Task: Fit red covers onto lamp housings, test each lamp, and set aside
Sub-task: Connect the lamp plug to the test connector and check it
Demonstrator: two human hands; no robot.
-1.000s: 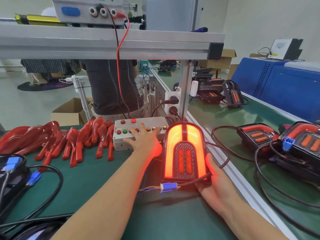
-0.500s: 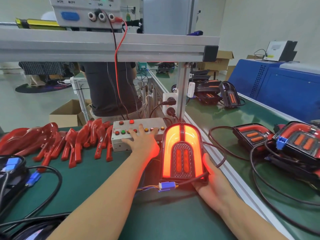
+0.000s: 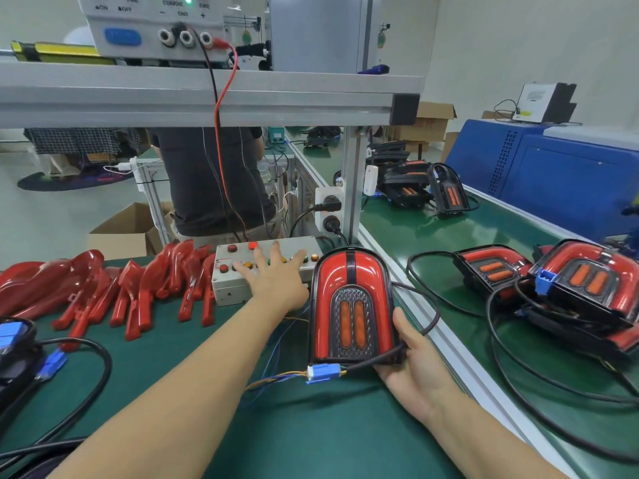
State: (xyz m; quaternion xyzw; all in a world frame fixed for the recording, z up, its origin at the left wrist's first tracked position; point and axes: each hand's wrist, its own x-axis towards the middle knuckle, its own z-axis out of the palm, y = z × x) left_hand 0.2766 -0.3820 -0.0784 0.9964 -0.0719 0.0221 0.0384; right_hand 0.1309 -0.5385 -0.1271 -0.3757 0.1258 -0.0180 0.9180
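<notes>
A lamp [image 3: 351,304] with a red cover stands tilted on the green bench, unlit. My right hand [image 3: 416,364] holds its lower right edge, thumb along the side, with the black cable across the palm. Its blue connector [image 3: 323,372] is plugged into a thin wire bundle. My left hand [image 3: 273,276] lies with straight, spread fingers on the buttons of the grey test box [image 3: 262,267]. A row of loose red covers [image 3: 138,288] lies to the left.
Finished lamps [image 3: 584,288] with black cables sit on the conveyor at the right, more lamps [image 3: 446,190] farther back. A power supply [image 3: 152,25] stands on the aluminium shelf above. Black cables and blue plugs [image 3: 52,363] lie at left. A person [image 3: 214,181] stands behind the bench.
The lamp was glowing bright orange-red and is now dark. My left hand has shifted slightly on the test box buttons. My right hand still holds the lamp.
</notes>
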